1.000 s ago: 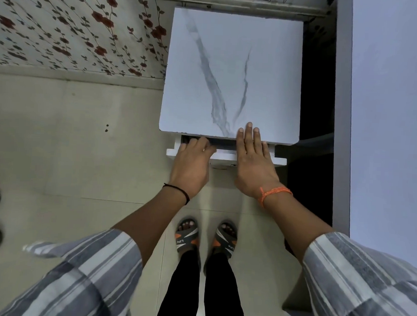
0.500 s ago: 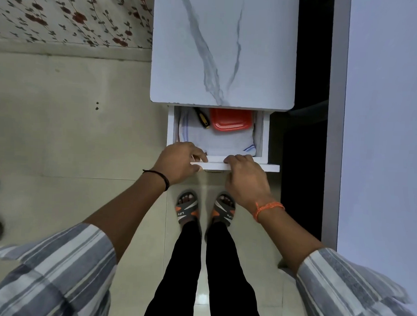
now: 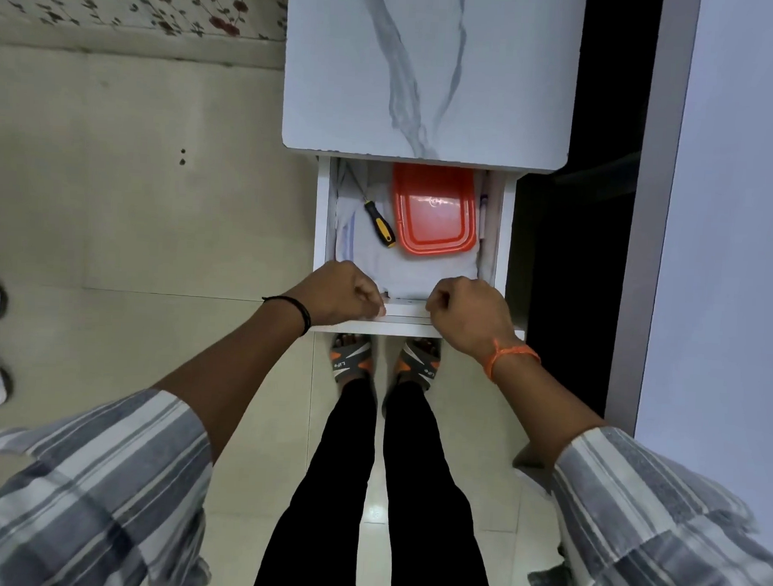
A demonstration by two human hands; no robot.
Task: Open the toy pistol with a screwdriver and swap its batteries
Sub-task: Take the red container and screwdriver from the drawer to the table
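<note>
Both hands grip the drawer (image 3: 408, 321) front lip, left hand (image 3: 341, 293) nearer the screwdriver (image 3: 378, 221), which lies just beyond it, left of the red box (image 3: 433, 209), handle pointing back toward the hands

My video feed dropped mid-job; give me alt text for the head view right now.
Both hands, left hand and right hand, grip the front edge of an open white drawer under a marble-patterned top. Inside, on white cloth, lie a yellow-and-black screwdriver and, to its right, a red lidded container.
</note>
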